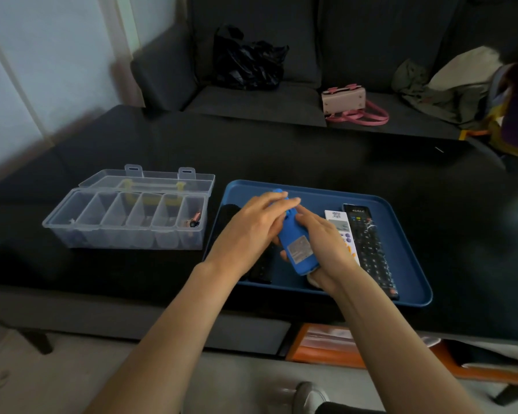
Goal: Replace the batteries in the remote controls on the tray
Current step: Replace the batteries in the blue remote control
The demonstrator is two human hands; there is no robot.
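Observation:
A blue remote (296, 248) with a grey label on its back is held above the blue tray (407, 264). My right hand (326, 243) grips its lower end from the right and underneath. My left hand (254, 231) lies over its upper part with fingers stretched across it. On the tray to the right lie a white remote (340, 227) and a long black remote (368, 246). Another black remote (260, 270) lies on the tray under my left hand, partly hidden.
An open clear plastic organiser box (126, 222) with several compartments stands left of the tray on the black table; its rightmost compartment holds batteries (193, 221). A dark sofa behind carries a black bag (248, 61), a pink handbag (346, 101) and clothes.

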